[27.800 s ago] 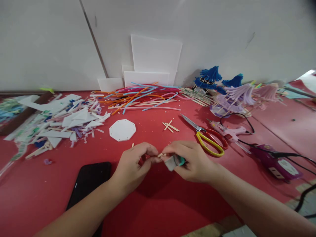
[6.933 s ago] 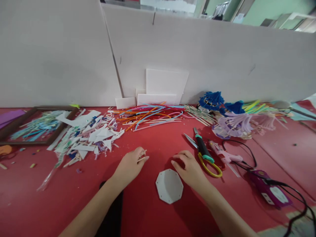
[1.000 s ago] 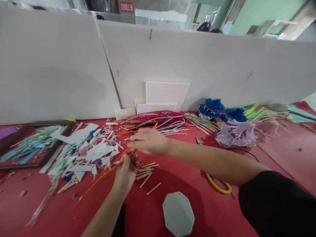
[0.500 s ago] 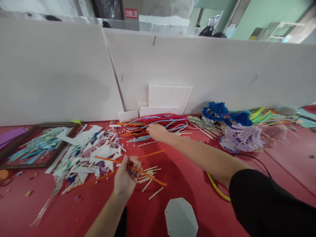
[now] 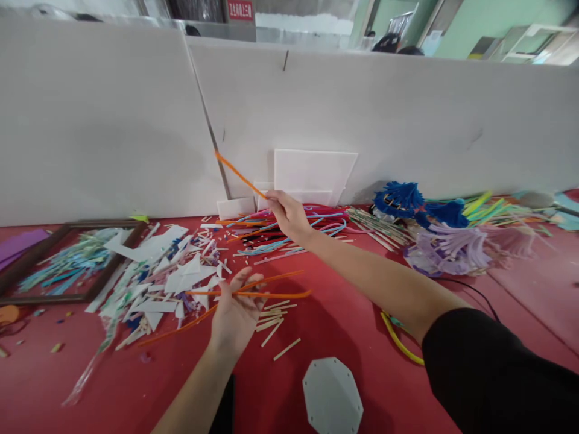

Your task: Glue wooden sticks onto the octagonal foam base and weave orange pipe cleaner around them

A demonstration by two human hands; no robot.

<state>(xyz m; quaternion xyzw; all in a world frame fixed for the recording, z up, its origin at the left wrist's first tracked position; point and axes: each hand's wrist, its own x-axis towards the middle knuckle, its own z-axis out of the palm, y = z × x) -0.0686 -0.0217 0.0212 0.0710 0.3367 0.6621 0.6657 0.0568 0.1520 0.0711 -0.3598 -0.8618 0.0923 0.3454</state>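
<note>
Fingers of the left hand (image 5: 236, 319), half open in the head view, hold orange stems (image 5: 287, 295) above the red surface (image 5: 271, 401). The right hand's (image 5: 292, 217) fingers pinch a single orange stem (image 5: 239, 173) before the white partition (image 5: 113, 120). Beyond, a red sign (image 5: 239, 10) bears white Chinese characters, 卫生间 readable, others blurred.

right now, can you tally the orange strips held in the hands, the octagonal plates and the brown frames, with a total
Long thin orange strips held: 3 (2 in the left hand, 1 in the right hand)
Pale octagonal plate with small holes: 1
Dark brown rectangular frame: 1
Total: 5
</note>
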